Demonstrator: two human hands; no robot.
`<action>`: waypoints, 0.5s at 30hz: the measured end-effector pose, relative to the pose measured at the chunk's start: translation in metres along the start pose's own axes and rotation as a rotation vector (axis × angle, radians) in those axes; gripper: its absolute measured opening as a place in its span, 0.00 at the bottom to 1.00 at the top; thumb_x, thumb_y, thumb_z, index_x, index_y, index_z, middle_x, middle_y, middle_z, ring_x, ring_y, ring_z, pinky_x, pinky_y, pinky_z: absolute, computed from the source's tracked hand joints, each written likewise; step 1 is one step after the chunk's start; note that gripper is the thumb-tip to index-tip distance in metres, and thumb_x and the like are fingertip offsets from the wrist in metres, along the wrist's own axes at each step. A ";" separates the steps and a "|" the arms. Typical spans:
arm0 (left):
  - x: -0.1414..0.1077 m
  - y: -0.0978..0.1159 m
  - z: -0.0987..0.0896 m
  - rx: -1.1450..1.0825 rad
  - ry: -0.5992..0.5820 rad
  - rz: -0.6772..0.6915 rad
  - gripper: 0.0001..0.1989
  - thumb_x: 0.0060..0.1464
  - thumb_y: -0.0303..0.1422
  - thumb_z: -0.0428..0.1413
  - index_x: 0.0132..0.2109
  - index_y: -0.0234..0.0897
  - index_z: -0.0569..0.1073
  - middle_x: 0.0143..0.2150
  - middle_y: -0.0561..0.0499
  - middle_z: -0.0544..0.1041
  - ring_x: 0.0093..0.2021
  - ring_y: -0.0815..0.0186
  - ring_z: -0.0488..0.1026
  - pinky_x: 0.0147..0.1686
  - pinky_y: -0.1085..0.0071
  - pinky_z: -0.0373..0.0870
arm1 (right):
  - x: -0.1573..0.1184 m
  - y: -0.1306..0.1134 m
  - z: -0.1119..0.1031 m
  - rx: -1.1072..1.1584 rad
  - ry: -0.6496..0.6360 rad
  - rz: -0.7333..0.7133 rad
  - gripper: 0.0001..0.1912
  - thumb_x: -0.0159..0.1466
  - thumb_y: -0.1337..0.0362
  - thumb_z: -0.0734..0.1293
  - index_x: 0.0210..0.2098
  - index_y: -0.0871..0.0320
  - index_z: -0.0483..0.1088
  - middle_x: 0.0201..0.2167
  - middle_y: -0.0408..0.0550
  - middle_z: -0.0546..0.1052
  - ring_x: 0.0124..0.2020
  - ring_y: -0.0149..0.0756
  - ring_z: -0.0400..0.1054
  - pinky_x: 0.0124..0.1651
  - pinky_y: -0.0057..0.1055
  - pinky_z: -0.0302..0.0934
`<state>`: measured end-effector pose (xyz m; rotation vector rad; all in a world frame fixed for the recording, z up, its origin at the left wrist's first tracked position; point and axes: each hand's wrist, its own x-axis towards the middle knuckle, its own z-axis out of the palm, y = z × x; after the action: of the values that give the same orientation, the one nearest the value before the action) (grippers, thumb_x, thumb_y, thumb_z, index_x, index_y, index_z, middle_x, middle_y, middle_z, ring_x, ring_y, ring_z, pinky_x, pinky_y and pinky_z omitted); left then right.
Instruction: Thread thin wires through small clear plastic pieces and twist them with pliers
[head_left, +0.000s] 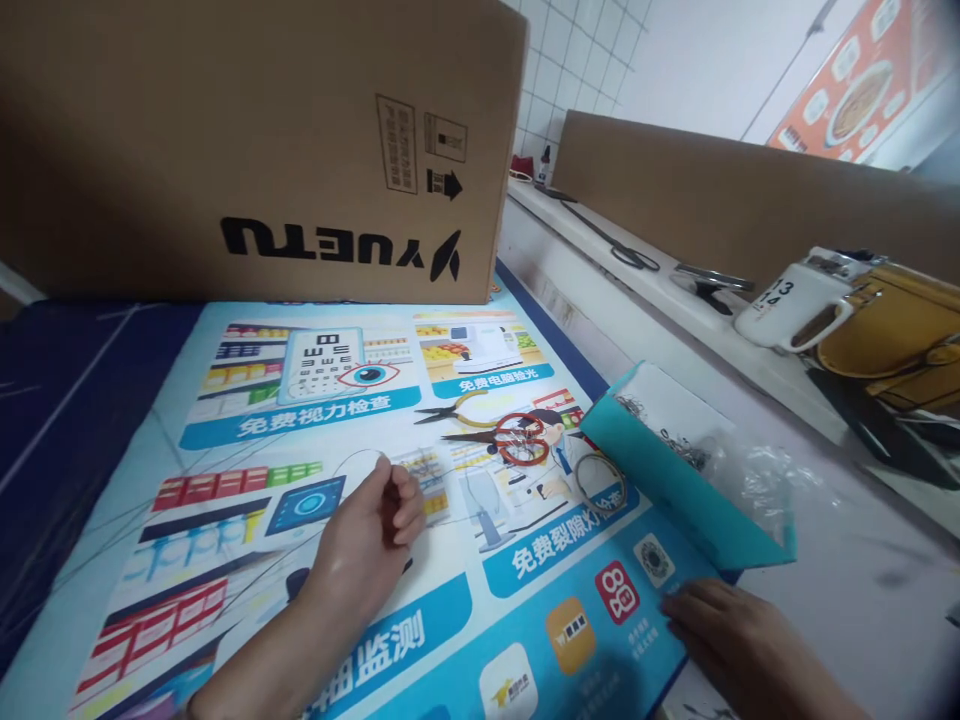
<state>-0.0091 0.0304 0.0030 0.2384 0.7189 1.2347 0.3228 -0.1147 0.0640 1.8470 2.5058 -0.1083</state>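
Observation:
My left hand (379,525) is over the printed mat, its thumb and forefinger pinched together on a thin wire (349,460) that bows out from the fingertips. More fine strands trail left across the mat, too faint to follow. My right hand (724,630) is by the mat's lower right edge, fingers curled together; anything in them is hidden. Red-handled scissors (517,440) lie between the hands and the cardboard carton, beside a yellow-handled cutting tool (457,410). Right of the scissors lies a wire coil (600,482).
A teal open box (675,490) at the mat's right edge holds small metal pieces and clear plastic (772,480). A large cardboard carton (330,150) stands at the back. Along the right ledge are black scissors (634,257), a white mug (795,300) and a yellow bag (892,330).

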 end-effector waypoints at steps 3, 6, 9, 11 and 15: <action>0.000 0.001 0.000 -0.013 0.016 0.037 0.10 0.53 0.36 0.54 0.29 0.34 0.66 0.23 0.57 0.62 0.17 0.77 0.56 0.12 0.81 0.53 | 0.051 -0.048 0.006 0.150 -0.090 -0.149 0.11 0.65 0.68 0.56 0.34 0.53 0.69 0.30 0.45 0.73 0.32 0.33 0.65 0.35 0.29 0.56; 0.003 0.003 -0.001 -0.020 0.044 0.075 0.11 0.52 0.37 0.55 0.28 0.34 0.66 0.22 0.57 0.63 0.16 0.77 0.56 0.12 0.81 0.52 | 0.096 -0.088 0.014 0.147 -0.133 -0.342 0.09 0.65 0.70 0.57 0.33 0.56 0.67 0.30 0.45 0.72 0.33 0.34 0.64 0.35 0.29 0.54; 0.005 0.004 -0.002 -0.037 0.058 0.102 0.12 0.51 0.38 0.56 0.28 0.34 0.66 0.23 0.57 0.64 0.16 0.77 0.56 0.12 0.81 0.51 | 0.129 -0.107 0.025 0.086 -0.138 -0.469 0.07 0.64 0.70 0.59 0.31 0.58 0.66 0.30 0.45 0.72 0.33 0.35 0.63 0.35 0.30 0.53; 0.006 0.005 -0.003 -0.040 0.050 0.106 0.12 0.52 0.38 0.56 0.28 0.34 0.67 0.23 0.57 0.64 0.16 0.77 0.56 0.12 0.80 0.51 | 0.144 -0.111 0.030 0.042 -0.148 -0.502 0.06 0.64 0.70 0.59 0.32 0.59 0.66 0.31 0.46 0.71 0.33 0.35 0.62 0.35 0.30 0.52; 0.009 0.007 -0.002 -0.026 0.034 0.107 0.13 0.52 0.39 0.55 0.27 0.34 0.67 0.21 0.56 0.64 0.16 0.77 0.55 0.13 0.80 0.50 | 0.159 -0.114 0.034 -0.068 -0.183 -0.559 0.06 0.63 0.72 0.59 0.31 0.60 0.65 0.31 0.48 0.70 0.31 0.35 0.61 0.31 0.29 0.52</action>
<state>-0.0150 0.0406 0.0017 0.2376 0.7264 1.3519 0.1657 0.0009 0.0247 1.0134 2.7641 -0.1889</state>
